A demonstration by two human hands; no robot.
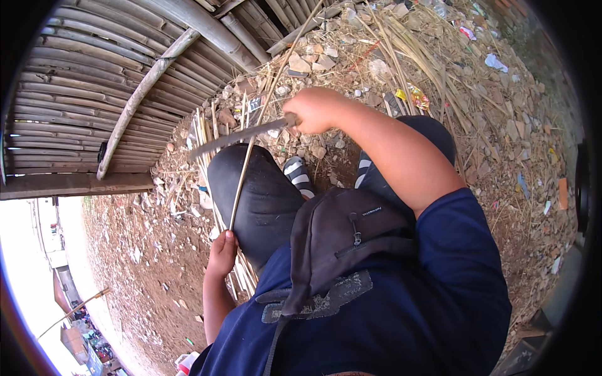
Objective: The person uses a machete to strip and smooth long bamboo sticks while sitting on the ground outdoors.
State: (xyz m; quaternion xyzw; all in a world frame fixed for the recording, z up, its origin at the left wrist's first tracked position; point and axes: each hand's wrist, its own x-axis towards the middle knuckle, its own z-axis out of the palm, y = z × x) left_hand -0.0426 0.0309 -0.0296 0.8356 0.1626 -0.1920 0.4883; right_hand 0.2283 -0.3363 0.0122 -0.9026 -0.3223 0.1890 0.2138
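Note:
My right hand (311, 110) is closed around the handle of a long dark machete (232, 138). Its blade points left and crosses a thin bamboo strip (242, 178) above my left knee; whether the edge touches the strip I cannot tell. The strip's near end is pinched in my left hand (222, 252), beside my left thigh. From there it slants up and away past the blade toward the wall. A bundle of split bamboo strips (242, 276) lies along the outer side of my left leg, partly hidden by the leg and hand.
A bamboo-slat wall (81, 100) with a pole brace (141, 94) stands at the far left. More long strips (411, 47) lie on the stony ground at the far right. A yellow wrapper (417, 97) lies beyond my right knee. A black bag (345, 225) hangs across my front.

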